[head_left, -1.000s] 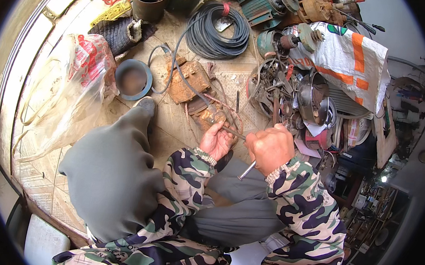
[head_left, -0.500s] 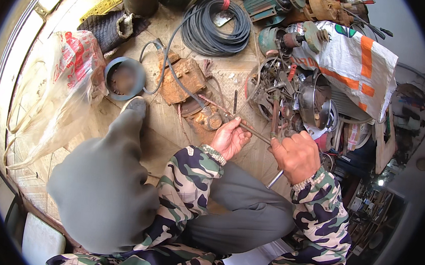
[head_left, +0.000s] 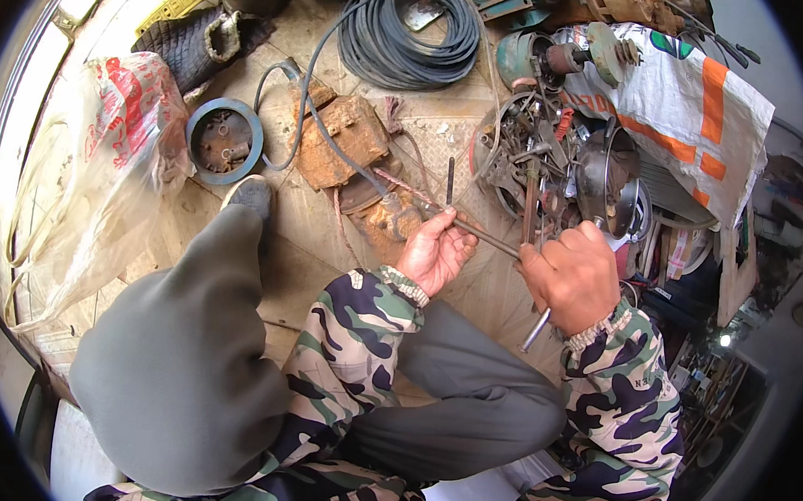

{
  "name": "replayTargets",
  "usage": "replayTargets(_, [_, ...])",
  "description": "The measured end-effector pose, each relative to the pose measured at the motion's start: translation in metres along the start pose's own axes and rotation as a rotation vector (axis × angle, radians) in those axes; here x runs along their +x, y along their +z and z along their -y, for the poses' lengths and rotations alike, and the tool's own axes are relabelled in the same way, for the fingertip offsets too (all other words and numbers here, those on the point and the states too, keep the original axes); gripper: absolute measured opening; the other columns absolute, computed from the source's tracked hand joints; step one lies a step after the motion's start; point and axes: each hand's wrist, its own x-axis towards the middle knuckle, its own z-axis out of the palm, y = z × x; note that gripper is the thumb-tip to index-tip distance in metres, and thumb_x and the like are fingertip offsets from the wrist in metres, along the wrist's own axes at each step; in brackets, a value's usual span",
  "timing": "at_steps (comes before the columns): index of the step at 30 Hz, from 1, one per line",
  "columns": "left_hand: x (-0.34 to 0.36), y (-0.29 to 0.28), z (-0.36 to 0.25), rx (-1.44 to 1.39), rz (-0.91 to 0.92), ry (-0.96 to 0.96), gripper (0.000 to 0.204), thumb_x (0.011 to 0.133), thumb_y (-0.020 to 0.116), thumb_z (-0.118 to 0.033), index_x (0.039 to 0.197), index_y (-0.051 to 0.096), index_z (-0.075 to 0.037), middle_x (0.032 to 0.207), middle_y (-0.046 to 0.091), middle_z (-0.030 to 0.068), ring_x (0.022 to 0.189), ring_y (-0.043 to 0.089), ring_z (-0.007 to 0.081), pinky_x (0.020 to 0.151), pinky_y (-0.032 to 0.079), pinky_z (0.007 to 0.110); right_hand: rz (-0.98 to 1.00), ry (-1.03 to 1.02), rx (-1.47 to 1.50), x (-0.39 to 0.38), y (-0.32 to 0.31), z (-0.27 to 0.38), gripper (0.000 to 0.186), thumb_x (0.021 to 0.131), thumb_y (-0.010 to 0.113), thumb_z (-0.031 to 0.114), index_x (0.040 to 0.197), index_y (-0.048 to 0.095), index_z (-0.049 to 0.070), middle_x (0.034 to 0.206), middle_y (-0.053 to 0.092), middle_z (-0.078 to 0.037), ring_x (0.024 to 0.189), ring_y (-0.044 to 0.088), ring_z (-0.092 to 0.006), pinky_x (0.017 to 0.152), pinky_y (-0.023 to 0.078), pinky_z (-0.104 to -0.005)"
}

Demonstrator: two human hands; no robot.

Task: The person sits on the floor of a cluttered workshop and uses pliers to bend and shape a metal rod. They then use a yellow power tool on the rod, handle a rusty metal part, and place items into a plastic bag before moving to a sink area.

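Two hands, one dark rod (head_left: 492, 241) — slanted between them above the floor (head_left: 312, 258), near the rusty housing (head_left: 336, 144). Your left hand (head_left: 437, 253) pinches it, palm partly up; your right hand (head_left: 572, 276) is clenched round the nearer end. Silver shaft (head_left: 535, 332) emerges below that fist — same piece or not, cannot tell. Risk, as judged: hard twisting could slip your light left pinch; the braided cord (head_left: 404, 186), close by, could snag the tip.
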Motion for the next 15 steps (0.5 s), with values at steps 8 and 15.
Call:
replayTargets(8, [0.004, 0.003, -0.004, -0.019, 0.002, -0.019, 0.021, 0.100, 0.052, -0.021, 0.096, 0.057, -0.001, 0.092, 0.066, 0.0165, 0.078, 0.066, 0.0230, 0.068, 0.058, 0.029, 0.003, 0.293, 0.097, 0.016, 0.000, 0.010, 0.022, 0.071, 0.075, 0.018, 0.062, 0.058, 0.008, 0.055, 0.053, -0.007, 0.056, 0.053, -0.0274, 0.061, 0.039, -0.0390])
replayTargets(15, [-0.008, 0.010, 0.003, 0.077, 0.003, -0.053, 0.023, 0.101, 0.050, -0.023, 0.098, 0.056, -0.001, 0.092, 0.065, 0.0162, 0.078, 0.067, 0.0221, 0.067, 0.057, 0.030, -0.013, 0.108, -0.010, -0.007, -0.008, 0.020, 0.019, 0.072, 0.074, 0.019, 0.068, 0.059, 0.008, 0.060, 0.052, -0.003, 0.061, 0.053, -0.0221, 0.062, 0.041, -0.0371])
